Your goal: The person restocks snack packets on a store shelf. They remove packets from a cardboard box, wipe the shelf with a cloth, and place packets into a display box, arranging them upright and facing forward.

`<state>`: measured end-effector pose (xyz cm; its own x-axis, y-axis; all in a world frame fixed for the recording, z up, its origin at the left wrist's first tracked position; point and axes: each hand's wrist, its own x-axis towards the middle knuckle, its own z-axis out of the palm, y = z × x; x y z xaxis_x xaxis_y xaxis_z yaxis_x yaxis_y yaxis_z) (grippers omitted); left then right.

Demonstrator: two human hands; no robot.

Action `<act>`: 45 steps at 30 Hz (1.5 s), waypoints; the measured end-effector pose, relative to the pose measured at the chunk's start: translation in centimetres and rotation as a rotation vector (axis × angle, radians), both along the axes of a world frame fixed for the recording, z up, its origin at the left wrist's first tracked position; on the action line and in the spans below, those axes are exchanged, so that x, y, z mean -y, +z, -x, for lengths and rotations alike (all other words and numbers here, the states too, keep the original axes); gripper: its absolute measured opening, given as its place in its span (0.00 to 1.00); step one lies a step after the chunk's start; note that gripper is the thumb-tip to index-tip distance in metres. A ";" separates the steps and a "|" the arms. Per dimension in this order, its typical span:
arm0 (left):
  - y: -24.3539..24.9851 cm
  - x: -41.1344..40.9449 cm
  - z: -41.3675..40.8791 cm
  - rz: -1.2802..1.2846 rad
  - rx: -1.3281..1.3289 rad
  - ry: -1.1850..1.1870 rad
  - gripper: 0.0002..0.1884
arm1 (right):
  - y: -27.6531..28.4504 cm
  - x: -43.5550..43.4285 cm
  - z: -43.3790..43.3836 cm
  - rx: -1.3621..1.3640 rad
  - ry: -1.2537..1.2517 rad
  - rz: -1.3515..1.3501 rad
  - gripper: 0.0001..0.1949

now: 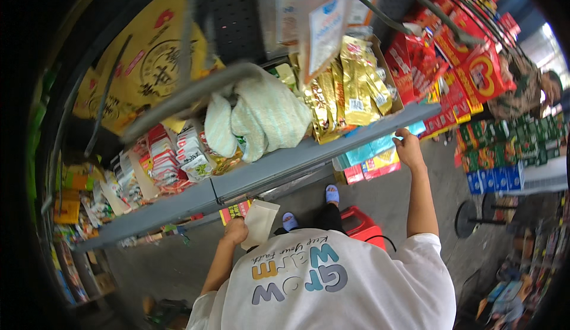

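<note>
My left hand (237, 231) is closed around a flat cream-coloured cardboard piece (262, 219), held below the front edge of a grey metal shelf (285, 163). A yellow and red printed card (232, 211) shows just beyond those fingers; whether it is held too is unclear. My right hand (407, 148) is raised at the shelf's right part, fingers bent, close to light-blue packets (363, 151) under the ledge. Whether it grips anything cannot be made out. On the shelf lies a crumpled pale-green striped towel (271, 111), beside gold foil snack packets (356, 85) in a carton.
Metal hooks (191, 94) jut out above the shelf. Red and white packets (162, 160) stand in boxes at left. Behind my legs is a red plastic stool (363, 227). Red gift boxes (478, 74), stacked green packs (485, 145) and a person (516, 89) are at right.
</note>
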<state>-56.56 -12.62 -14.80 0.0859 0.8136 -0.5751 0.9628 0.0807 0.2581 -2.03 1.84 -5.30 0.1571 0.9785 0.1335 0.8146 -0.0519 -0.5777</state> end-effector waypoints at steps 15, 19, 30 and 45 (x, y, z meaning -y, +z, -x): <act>0.4 10.9 -6.1 -0.161 0.015 1.055 0.12 | -9.4 -14.5 -12.7 -0.072 0.177 0.166 0.09; -2.4 17.2 -6.7 -0.396 -0.011 1.350 0.11 | -6.0 -14.1 -8.4 -0.130 0.060 0.352 0.09; -10.2 24.3 -5.6 -0.481 0.977 2.082 0.10 | 0.4 -0.8 -2.1 0.014 0.262 0.740 0.13; -9.4 25.0 -0.5 -0.234 0.942 1.589 0.10 | 11.1 -11.5 27.3 0.190 0.816 -0.379 0.27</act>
